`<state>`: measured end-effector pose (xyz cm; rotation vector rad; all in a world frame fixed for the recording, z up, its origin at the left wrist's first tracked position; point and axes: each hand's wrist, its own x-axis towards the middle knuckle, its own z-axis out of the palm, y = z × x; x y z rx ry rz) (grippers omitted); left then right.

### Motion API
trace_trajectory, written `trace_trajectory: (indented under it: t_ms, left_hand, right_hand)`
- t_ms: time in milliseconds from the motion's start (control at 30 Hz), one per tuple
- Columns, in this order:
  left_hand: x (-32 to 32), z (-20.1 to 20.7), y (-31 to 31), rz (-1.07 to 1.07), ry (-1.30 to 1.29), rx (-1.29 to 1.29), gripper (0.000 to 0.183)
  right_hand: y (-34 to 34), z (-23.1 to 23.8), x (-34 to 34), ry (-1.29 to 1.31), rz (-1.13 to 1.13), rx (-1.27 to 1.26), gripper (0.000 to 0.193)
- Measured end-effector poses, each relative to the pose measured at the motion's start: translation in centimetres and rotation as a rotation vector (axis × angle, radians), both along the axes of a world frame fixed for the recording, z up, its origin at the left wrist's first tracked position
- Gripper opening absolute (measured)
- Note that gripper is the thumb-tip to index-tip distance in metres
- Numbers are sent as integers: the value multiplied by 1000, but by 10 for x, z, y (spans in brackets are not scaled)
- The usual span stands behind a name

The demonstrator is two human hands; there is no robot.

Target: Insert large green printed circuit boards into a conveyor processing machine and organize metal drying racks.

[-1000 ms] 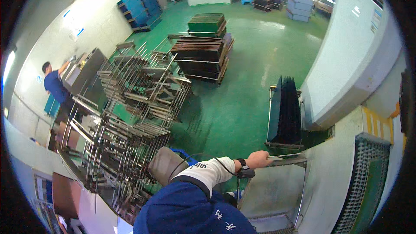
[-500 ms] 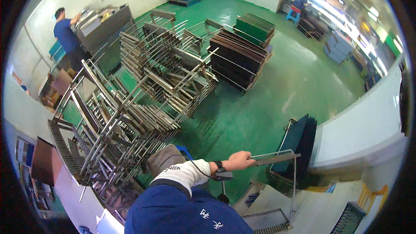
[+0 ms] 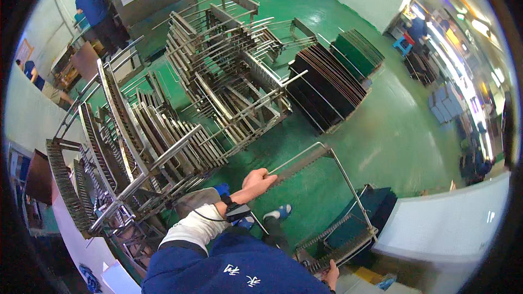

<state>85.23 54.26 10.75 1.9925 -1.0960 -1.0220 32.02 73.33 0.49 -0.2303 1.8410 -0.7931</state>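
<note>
A metal rack (image 3: pixel 348 181) with toothed rails and thin rods is held up in front of me, over the green floor. My left hand (image 3: pixel 258 181), a black band and small device on its wrist, is closed round one end of the rack's upper rail. Lower right, my right hand (image 3: pixel 330 275) grips the rack's toothed end rail, its palm and most fingers hidden. Close on the left stands a dense stack of similar toothed metal racks (image 3: pixel 143 149). Another pile of metal racks (image 3: pixel 231 90) lies beyond it.
Dark boards (image 3: pixel 326 90) and green boards (image 3: pixel 357 54) stand in rows on the floor ahead. A dark blue stack of panels (image 3: pixel 381 207) sits right, beside a white partition (image 3: pixel 441 215). One person (image 3: pixel 93 8) stands at a grey bench far left; others are further off.
The rack has swung leftward and forward with my left hand. My right hand now shows on its lower end. My view has turned, and my feet have come into sight.
</note>
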Motion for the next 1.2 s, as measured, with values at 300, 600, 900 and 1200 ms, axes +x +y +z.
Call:
trace_trajectory:
  t_ms: [300, 600, 900, 1200]
  left_hand:
    - [71, 4, -92, 404, -47, -214, 40]
    - [149, 95, -180, 858, 302, -554, 34]
    - [290, 165, -264, 1041, 310, -1048, 32]
    - [468, 213, -359, 1130, 268, -1181, 32]
  right_hand:
    - [-316, 12, 63, 71, 285, -285, 31]
    - [-607, 184, 249, 75, 709, -702, 23]
    - [-779, 316, 526, -132, 953, -1037, 21]
    - [-898, 381, 780, -192, 1128, -1188, 26]
